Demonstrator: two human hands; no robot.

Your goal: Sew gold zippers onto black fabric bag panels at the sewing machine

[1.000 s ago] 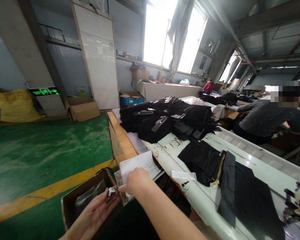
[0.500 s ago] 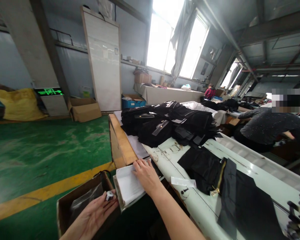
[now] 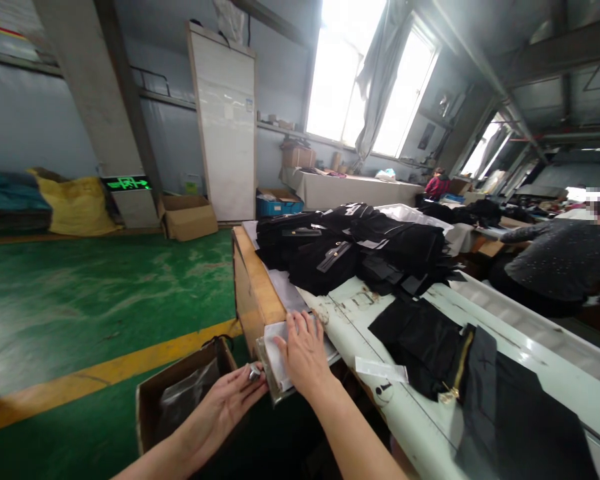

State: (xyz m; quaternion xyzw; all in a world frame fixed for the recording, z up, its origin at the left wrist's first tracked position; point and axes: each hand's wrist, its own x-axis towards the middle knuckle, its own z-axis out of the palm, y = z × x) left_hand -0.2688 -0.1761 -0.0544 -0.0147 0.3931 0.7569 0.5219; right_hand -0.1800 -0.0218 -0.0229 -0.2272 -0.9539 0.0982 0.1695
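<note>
My left hand (image 3: 230,400) is closed at the fingertips on a small silver metal bobbin case (image 3: 253,372). It is above a cardboard box (image 3: 147,413) that has clear plastic in it. My right hand (image 3: 305,353) lies with its fingers spread on a white paper-covered slab (image 3: 276,353), which sticks out by the table's wooden end board (image 3: 255,287). What lies under the palm is hidden. Right of that hand, on the pale sewing table (image 3: 340,300), are a white label strip (image 3: 381,370) and a black fabric piece (image 3: 420,340) with a gold zipper (image 3: 463,367).
A heap of black fabric pieces (image 3: 360,247) covers the table's far end. A white trough (image 3: 510,303) runs along its far side, with a co-worker in a dark top (image 3: 555,257) bent beyond it. Part of a yellow sack (image 3: 77,207) stands on the green floor (image 3: 180,287).
The view has turned left, so everything sits further right. The white slab and my right hand have shifted slightly toward the table. My left hand has risen a little, still holding the bobbin case.
</note>
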